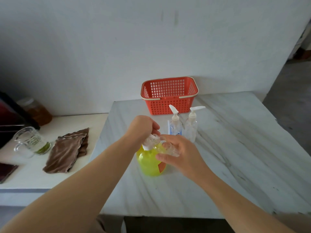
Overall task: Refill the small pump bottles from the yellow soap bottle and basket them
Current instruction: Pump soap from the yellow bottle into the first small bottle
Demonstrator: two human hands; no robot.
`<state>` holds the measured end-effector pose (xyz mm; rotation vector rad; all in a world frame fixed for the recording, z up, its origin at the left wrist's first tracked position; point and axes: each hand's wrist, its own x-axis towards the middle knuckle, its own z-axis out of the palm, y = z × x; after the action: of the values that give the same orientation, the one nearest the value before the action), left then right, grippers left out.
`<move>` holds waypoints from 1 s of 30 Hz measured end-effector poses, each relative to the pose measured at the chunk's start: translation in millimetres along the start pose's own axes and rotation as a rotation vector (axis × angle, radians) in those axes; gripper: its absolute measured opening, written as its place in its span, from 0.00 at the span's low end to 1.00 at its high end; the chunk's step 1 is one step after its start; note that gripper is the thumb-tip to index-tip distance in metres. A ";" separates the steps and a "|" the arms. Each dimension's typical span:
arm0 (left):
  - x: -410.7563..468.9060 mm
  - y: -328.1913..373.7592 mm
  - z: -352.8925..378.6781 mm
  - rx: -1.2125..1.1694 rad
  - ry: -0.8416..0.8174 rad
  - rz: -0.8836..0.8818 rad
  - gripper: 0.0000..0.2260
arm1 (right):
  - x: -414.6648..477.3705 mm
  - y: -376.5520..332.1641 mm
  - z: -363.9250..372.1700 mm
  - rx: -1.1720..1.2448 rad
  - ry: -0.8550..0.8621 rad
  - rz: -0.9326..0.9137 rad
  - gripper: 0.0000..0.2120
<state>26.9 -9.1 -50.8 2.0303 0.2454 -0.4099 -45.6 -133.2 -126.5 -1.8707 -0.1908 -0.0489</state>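
Marble table [235,157] against a bare grey wall: soap is pumped into a small hand-held bottle.
The left hand [143,126] curls over the pump head [150,141] of the yellow soap bottle [148,163], which stands upright near the table's front. The right hand [182,154] grips the small clear bottle [168,148], tilted, neck toward the spout. Advice: press slowly and keep the neck under the spout. The spout tip, neck opening and fill level are blurred or covered by fingers. Behind stand a labelled pump bottle [175,126] and a plain pump bottle [191,127], then the red basket [168,105].
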 end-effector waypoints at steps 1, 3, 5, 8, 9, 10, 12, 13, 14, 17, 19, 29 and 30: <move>1.6 -2.3 1.0 0.014 0.010 0.021 0.16 | -0.5 -0.2 -0.2 -0.001 0.000 0.001 0.21; 4.5 -6.7 1.5 0.012 0.041 0.043 0.16 | -0.6 -0.7 0.4 -0.008 0.004 0.004 0.20; 5.5 -9.3 3.2 0.001 0.063 0.041 0.16 | -1.2 0.2 0.2 -0.002 0.010 0.023 0.19; 5.5 -10.1 5.0 -0.005 0.075 0.035 0.16 | -2.6 -1.7 -2.1 -0.010 0.017 0.041 0.20; 5.0 -9.9 5.1 0.002 0.078 0.034 0.15 | -2.8 -2.8 -2.8 -0.015 0.017 0.043 0.20; 4.4 -9.5 5.0 0.014 0.080 0.034 0.15 | -3.3 -4.0 -3.3 -0.014 0.017 0.047 0.21; 3.8 -7.5 4.8 0.036 0.073 0.035 0.15 | -3.9 -5.7 -3.8 -0.004 0.027 0.054 0.22; 3.3 -6.1 4.6 0.043 0.064 0.028 0.15 | -4.4 -6.5 -3.8 0.005 0.036 0.054 0.21; 2.1 -3.9 3.9 0.040 0.053 0.011 0.15 | -5.0 -7.9 -3.9 0.019 0.043 0.056 0.21; -0.4 3.0 1.6 0.020 0.022 -0.011 0.14 | -7.2 -13.3 -5.7 0.042 0.060 0.058 0.20; 0.5 3.3 1.8 0.040 0.020 0.010 0.15 | -7.5 -16.9 -7.2 0.036 0.062 0.060 0.20; 10.2 -11.0 9.1 0.027 0.093 0.045 0.16 | -8.1 -10.4 -5.9 0.055 0.067 0.094 0.20; 10.6 -11.0 8.7 0.013 0.091 0.038 0.16 | -8.1 -10.5 -5.8 0.056 0.069 0.091 0.20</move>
<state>31.3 -11.6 -67.6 2.0654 0.2602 -0.2959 -54.8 -136.5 -115.9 -1.8171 -0.0592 -0.0452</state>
